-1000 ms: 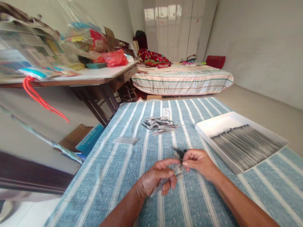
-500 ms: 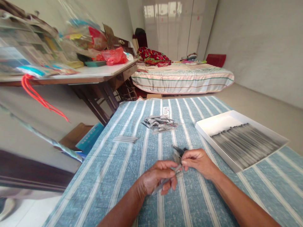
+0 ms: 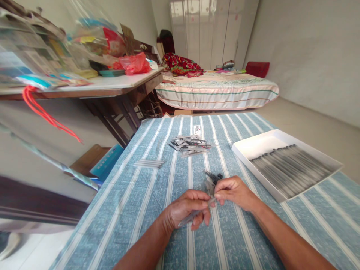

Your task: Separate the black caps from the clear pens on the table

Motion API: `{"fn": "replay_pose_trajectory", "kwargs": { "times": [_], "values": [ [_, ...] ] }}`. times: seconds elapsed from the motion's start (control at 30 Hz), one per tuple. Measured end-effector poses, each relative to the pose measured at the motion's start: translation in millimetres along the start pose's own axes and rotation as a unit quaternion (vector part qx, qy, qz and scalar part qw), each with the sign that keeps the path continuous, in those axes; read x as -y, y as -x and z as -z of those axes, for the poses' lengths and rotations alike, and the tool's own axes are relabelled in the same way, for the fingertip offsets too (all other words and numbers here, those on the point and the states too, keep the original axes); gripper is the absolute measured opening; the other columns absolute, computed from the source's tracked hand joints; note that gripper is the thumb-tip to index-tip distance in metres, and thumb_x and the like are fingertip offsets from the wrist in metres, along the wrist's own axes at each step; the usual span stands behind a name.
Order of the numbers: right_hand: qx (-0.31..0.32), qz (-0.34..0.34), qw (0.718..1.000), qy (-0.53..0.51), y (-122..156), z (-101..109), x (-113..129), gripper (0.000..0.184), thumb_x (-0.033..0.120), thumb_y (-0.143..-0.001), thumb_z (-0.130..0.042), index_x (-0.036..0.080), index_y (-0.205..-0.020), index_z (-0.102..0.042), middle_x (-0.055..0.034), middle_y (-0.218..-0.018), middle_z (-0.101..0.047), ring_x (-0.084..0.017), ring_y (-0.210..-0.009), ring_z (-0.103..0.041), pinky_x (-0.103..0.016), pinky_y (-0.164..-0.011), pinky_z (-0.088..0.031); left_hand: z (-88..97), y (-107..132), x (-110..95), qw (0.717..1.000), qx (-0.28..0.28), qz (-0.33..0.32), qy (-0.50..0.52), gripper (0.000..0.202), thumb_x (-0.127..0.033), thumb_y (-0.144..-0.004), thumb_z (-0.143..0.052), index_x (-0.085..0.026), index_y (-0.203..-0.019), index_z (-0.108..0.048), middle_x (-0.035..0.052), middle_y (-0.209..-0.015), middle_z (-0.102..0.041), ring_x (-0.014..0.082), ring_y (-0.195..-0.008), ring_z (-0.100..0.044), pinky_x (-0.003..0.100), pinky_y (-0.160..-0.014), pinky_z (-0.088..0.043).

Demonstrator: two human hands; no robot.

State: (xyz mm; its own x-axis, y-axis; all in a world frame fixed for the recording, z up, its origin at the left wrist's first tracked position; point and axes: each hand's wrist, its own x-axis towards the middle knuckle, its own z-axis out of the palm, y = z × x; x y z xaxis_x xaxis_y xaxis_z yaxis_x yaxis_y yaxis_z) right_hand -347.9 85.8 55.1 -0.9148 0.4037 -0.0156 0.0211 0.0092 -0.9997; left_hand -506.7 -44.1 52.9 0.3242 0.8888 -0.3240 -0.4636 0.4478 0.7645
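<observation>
Your two hands meet over the striped cloth (image 3: 118, 210), to the left of the white box (image 3: 266, 142), which serves here as the landmark for every place. Your left hand (image 3: 187, 210) grasps a slim grey piece (image 3: 191, 216), laid slantwise across the curled fingers with its upper end toward the box; this hold probably steadies its length while leaving that end exposed. Your right hand (image 3: 234, 193), the nearer of the two to the box, closes in a pinch at that same end, thumb against forefinger, a grip suited to fine work; whether a small part also sits between the fingertips is hidden. Dark slender parts (image 3: 213, 175) lie just beyond the right fingers, between them and the loose pile (image 3: 189, 145), perhaps so that they fall within easy reach. The pile itself rests to the left of the box, and a short row of grey strips (image 3: 149, 164) lies farther left again, seemingly kept apart from it. Inside the box, dark-tipped sticks (image 3: 292, 170) lie side by side, an arrangement that presumably keeps them aligned; the bare white floor shows beyond their tips.
</observation>
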Motion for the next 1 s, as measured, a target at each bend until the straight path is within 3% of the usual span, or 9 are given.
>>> {"fn": "replay_pose_trajectory", "kwargs": {
  "times": [0.27, 0.57, 0.8, 1.0],
  "values": [
    [0.028, -0.018, 0.997, -0.071, 0.4, 5.8, -1.9, 0.020, 0.028, -0.063, -0.073, 0.014, -0.076, -0.067, -0.0001, -0.062, -0.065, -0.011, -0.053, -0.060, -0.022, -0.053, -0.048, -1.2, -0.1, 0.4, 1.000, 0.003, -0.011, 0.008, 0.017, -0.025, -0.077, -0.056, -0.010, -0.085, -0.059, 0.0070, -0.062, -0.066, 0.0076, -0.031, -0.048, 0.017, -0.032, -0.037],
    [0.031, -0.032, 0.999, -0.002, 0.9, 4.6, -3.7, 0.024, 0.036, -0.067, -0.068, 0.013, -0.071, -0.065, 0.0014, -0.054, -0.060, -0.009, -0.044, -0.056, -0.019, -0.043, -0.047, -0.5, -0.1, 1.1, 1.000, 0.004, -0.006, 0.000, 0.018, -0.026, -0.075, -0.057, -0.010, -0.083, -0.057, 0.0065, -0.061, -0.066, 0.0071, -0.030, -0.047, 0.017, -0.031, -0.036],
    [0.047, -0.034, 0.994, 0.091, 1.6, -0.2, 0.0, 0.039, 0.043, -0.077, -0.056, 0.013, -0.052, -0.057, 0.0017, -0.046, -0.055, -0.007, -0.038, -0.051, -0.016, -0.038, -0.038, -2.0, 1.2, -0.2, 1.000, 0.007, -0.009, -0.008, 0.018, -0.027, -0.074, -0.059, -0.011, -0.083, -0.058, 0.0058, -0.062, -0.066, 0.0074, -0.031, -0.048, 0.017, -0.031, -0.036],
    [0.037, -0.043, 0.998, 0.007, 1.5, -0.1, -1.9, 0.028, 0.039, -0.070, -0.065, 0.015, -0.083, -0.060, 0.0036, -0.056, -0.058, -0.007, -0.043, -0.053, -0.017, -0.043, -0.043, -2.2, 0.7, 1.2, 1.000, -0.004, -0.024, 0.004, 0.016, -0.026, -0.074, -0.059, -0.011, -0.081, -0.057, 0.0058, -0.062, -0.066, 0.0067, -0.030, -0.047, 0.016, -0.030, -0.036]
  ]
}}
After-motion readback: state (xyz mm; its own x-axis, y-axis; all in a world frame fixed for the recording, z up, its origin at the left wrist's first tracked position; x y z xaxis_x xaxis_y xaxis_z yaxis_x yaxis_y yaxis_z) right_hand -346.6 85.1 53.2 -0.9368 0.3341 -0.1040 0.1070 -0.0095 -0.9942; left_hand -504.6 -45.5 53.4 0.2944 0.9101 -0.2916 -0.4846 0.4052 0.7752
